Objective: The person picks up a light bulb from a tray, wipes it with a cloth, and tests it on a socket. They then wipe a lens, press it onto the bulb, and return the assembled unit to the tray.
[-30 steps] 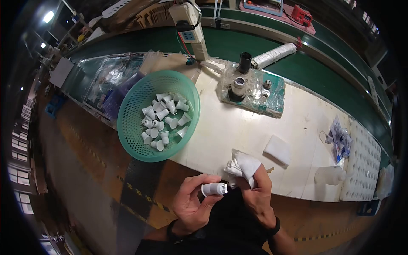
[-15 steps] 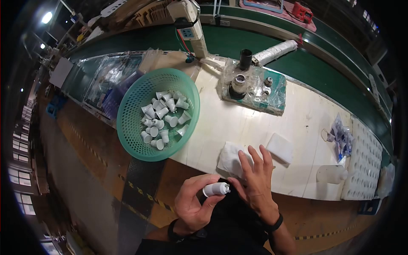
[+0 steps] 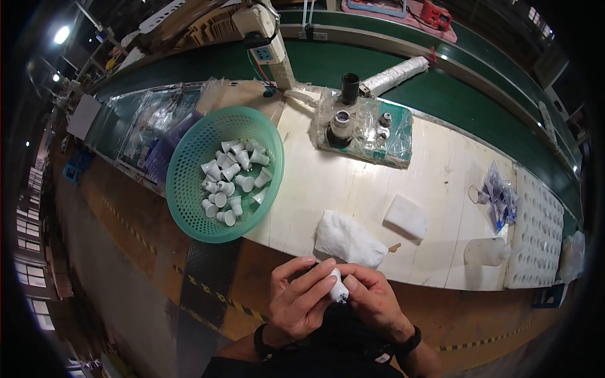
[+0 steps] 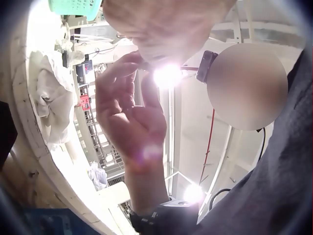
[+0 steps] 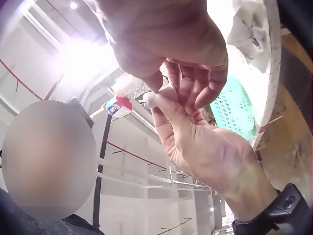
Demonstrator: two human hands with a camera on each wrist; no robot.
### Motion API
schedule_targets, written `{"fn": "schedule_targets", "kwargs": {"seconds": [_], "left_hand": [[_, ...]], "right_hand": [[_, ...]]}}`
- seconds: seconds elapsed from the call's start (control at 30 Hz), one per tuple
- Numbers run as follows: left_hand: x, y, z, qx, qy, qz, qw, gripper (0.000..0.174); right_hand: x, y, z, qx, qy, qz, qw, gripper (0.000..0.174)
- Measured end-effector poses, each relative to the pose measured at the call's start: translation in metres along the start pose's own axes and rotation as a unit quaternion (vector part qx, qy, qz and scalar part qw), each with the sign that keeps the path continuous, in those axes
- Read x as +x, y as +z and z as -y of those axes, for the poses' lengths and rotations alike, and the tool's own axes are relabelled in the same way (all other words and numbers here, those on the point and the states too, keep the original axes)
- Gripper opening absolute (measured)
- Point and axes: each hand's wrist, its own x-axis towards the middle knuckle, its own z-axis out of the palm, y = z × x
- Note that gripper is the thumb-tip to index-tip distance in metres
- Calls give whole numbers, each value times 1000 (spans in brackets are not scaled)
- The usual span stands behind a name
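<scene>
Both hands are together in front of the body, over the near table edge. My left hand holds a small white cup-shaped plastic part between thumb and fingers. From the other side, the thumb and forefinger of my right hand pinch the same part. Small metal pins stick out of its narrow end, seen also on the part in the right wrist view. A crumpled white cloth lies on the table just beyond the hands. In the left wrist view the left hand hides the part.
A green basket of similar white parts stands at the left. Farther back is a plastic-wrapped fixture with metal posts. A white pad, a translucent bottle, a crumpled plastic bag and a white tray with round hollows lie rightward.
My right hand has let go of the white cloth, leaving it on the table, and has come over to the part. The part has turned, its pins now pointing down toward the body.
</scene>
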Motion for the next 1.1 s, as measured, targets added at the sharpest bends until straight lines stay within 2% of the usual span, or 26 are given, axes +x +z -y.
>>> {"fn": "schedule_targets", "kwargs": {"seconds": [0.17,0.3,0.5,0.6,0.77,0.9,0.97,1.1], "left_hand": [[-2,1,2,-2,8,8,1000,39],[0,1,5,9,13,13,1000,37],[1,0,7,-1,21,28,999,48],[-1,0,10,-23,1,33,999,45],[-2,4,13,-176,-95,26,979,39],[-14,5,12,-246,-179,6,953,40],[-13,3,8,-240,-178,7,954,39],[-11,5,10,-273,-196,33,941,34]], "right_hand": [[2,-3,-8,75,3,2,997,41],[3,-6,-8,80,8,6,997,41],[5,-9,-6,104,0,21,994,40],[4,-11,-4,133,-6,27,991,39],[4,-9,1,135,-26,19,990,38],[2,-3,8,-53,-153,-15,987,42],[1,8,13,-127,-195,-58,971,45],[0,10,16,-229,-237,-71,941,45]]}}
